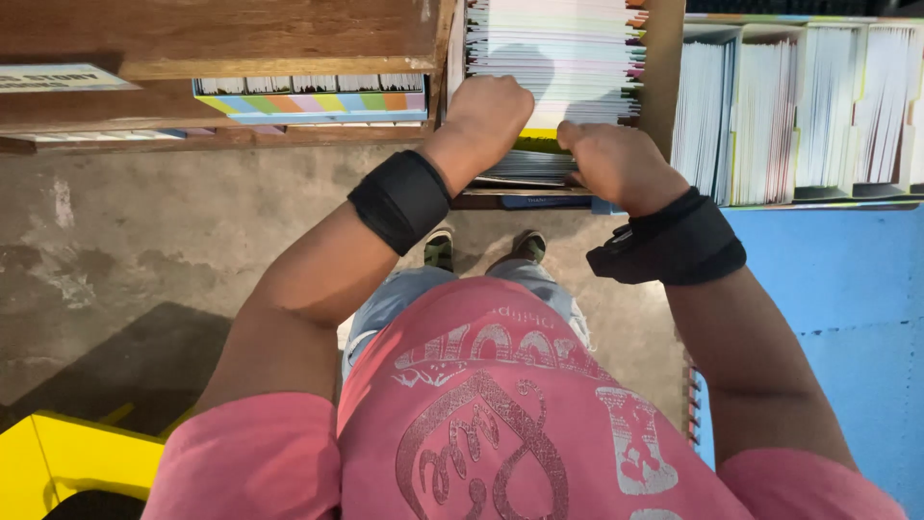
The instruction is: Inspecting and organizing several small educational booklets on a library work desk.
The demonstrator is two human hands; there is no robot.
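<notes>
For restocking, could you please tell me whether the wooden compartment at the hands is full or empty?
Nearly full: stacked pastel-edged booklets fill the wooden compartment above both hands.

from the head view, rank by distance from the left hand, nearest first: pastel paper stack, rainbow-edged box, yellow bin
1. Pastel paper stack: touching the left hand, just above and to its right.
2. Rainbow-edged box: on the shelf to the left.
3. Yellow bin: far down at the lower left corner, on the floor.

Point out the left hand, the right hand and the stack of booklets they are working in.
left hand point(486, 111), head view, on the knuckles.
right hand point(616, 164), head view, on its back.
stack of booklets point(558, 48), head view, on the pale page edges.
</notes>
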